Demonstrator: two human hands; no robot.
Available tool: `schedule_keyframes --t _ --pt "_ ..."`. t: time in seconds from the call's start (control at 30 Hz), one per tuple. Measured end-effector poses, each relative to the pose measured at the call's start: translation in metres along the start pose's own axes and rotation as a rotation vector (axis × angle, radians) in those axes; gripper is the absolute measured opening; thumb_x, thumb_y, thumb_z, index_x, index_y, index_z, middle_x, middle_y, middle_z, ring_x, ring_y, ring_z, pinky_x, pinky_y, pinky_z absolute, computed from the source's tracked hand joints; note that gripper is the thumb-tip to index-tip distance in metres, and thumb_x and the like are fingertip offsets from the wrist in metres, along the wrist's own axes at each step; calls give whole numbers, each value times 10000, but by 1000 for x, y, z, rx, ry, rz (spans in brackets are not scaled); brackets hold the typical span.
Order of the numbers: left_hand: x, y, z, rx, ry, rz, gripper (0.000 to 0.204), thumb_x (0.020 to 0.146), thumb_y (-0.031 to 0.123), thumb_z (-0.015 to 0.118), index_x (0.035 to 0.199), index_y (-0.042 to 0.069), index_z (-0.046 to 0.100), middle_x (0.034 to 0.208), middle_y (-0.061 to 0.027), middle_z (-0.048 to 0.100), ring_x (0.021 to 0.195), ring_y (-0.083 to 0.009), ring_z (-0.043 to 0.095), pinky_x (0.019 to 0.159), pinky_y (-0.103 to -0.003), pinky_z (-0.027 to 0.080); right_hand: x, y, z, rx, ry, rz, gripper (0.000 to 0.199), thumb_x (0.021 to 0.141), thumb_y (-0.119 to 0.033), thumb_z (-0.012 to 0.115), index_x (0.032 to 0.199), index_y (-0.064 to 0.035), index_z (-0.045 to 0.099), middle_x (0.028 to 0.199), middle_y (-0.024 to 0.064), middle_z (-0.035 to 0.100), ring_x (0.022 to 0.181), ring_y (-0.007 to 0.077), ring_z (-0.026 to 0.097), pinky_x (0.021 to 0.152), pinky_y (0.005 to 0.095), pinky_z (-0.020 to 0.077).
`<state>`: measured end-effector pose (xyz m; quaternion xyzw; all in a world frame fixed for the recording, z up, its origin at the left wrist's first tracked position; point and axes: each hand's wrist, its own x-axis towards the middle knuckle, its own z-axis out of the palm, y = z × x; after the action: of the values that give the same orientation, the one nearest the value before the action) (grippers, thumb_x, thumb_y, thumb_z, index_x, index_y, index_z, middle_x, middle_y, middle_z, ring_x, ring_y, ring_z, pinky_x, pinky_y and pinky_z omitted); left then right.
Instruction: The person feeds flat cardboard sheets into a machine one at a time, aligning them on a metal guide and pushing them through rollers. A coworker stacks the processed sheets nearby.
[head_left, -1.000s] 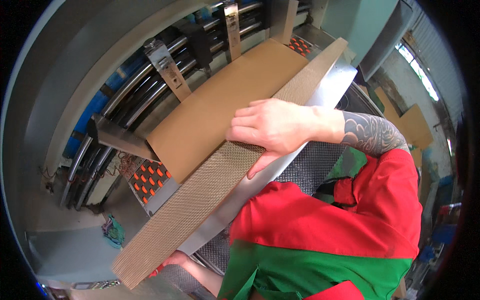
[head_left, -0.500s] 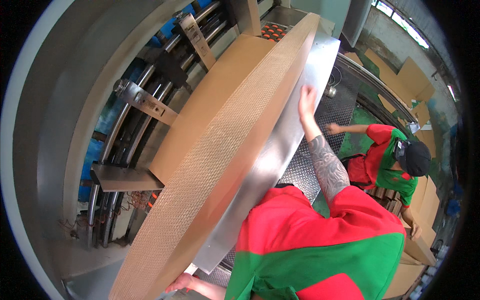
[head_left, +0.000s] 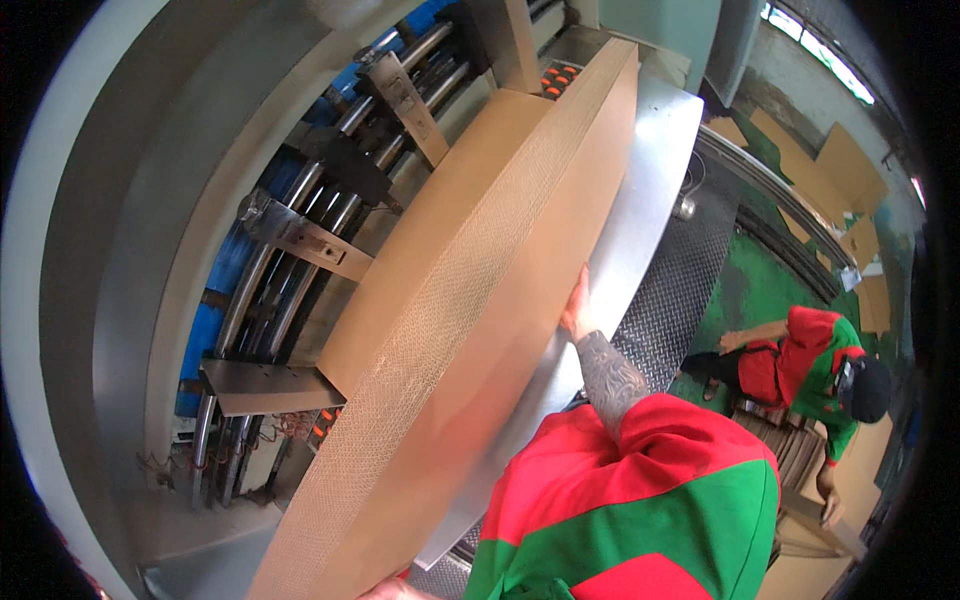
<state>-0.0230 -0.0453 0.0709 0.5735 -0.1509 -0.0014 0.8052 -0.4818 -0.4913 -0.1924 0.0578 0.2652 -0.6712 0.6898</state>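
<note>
A stack of corrugated cardboard sheets (head_left: 520, 280) stands on edge on the metal feed table, its fluted edges facing up. My right hand (head_left: 576, 304), on the tattooed arm, lies against the near brown face of the stack with its fingers extended. At the bottom edge of the picture, my left hand (head_left: 392, 590) is by the stack's lower end. It is mostly cut off, and its fingers are hidden. A flat brown cardboard sheet (head_left: 440, 215) extends behind the stack toward the machine's rollers.
A shiny metal table (head_left: 640, 200) runs under the stack. Metal guide brackets (head_left: 300, 245) and rollers (head_left: 330, 205) lie behind it. On the right, a co-worker (head_left: 800, 370) bends over stacked cardboard (head_left: 782, 445). Cardboard sheets (head_left: 850, 170) lean near the wall.
My right hand has come down from beside the table's edge onto the stack's face. More of that face now shows. My left hand has slipped lower, partly out of the picture.
</note>
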Motion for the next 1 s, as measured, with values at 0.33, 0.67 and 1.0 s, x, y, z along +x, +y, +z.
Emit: schedule_keyframes --t 0.33,0.67,1.0 --pt "-69 -110 -71 290 137 -398 989 1054 767 387 1663 -2 261 1693 -171 355 1497 -346 429 1209 -529 402 1 -61 -46 -451 234 -100 973 1025 -806 407 1665 -76 343 1677 137 426 1502 333 451 1206 497 426" --pt "-104 -206 -46 464 7 -883 961 1009 768 526 1581 -2 470 1601 -191 502 1423 -338 510 1148 -447 457 25 -96 -30 -1266 860 -218 1158 922 -887 486 1288 199 650 1344 332 679 1272 421 659 1063 479 519" --pt "-238 -153 -32 -202 112 -949 848 990 727 608 1588 144 463 1544 -94 564 1358 -290 561 1104 -473 503 53 -88 -1 -1052 813 -159 1114 933 -853 534 1376 166 607 1398 262 669 1251 360 683 1036 450 558"
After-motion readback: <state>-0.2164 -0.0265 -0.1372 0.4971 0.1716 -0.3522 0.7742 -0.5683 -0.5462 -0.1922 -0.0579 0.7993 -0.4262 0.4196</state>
